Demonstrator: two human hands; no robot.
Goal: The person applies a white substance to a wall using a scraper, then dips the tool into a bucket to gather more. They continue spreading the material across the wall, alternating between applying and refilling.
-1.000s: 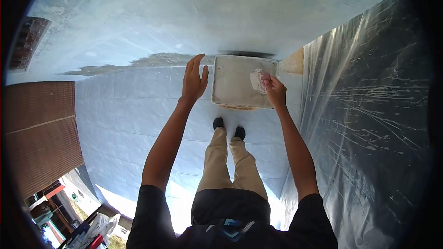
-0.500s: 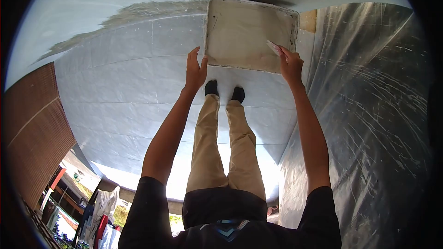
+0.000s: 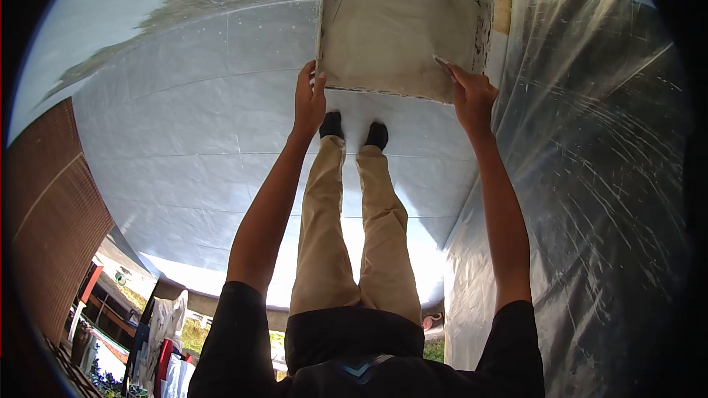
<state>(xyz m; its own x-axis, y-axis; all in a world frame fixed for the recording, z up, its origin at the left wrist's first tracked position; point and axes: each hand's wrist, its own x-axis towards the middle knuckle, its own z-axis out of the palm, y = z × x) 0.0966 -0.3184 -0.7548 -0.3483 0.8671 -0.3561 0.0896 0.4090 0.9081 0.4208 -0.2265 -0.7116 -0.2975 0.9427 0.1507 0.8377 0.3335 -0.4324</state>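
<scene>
A rectangular, shallow tray-like panel (image 3: pixel 398 33) with a worn, raised rim and a greyish-beige surface is in front of me at the top centre. My left hand (image 3: pixel 310 101) is at its lower left edge, fingers on the rim and thumb apart from them. A small thin tool (image 3: pixel 442 64) is pinched in my right hand (image 3: pixel 474 98), its tip over the right part of the panel's surface. Most of the tool is hidden by my fingers.
Grey sheeting (image 3: pixel 184 118) lies under my feet. Shiny plastic sheeting (image 3: pixel 575 177) hangs at the right. A brown corrugated panel (image 3: pixel 51 214) stands at the left, with cloths and mixed items (image 3: pixel 166 339) at the lower left.
The panel appears higher and larger in view. My left hand has closed in on its left rim. My right hand has turned, and the tool is seen more edge-on.
</scene>
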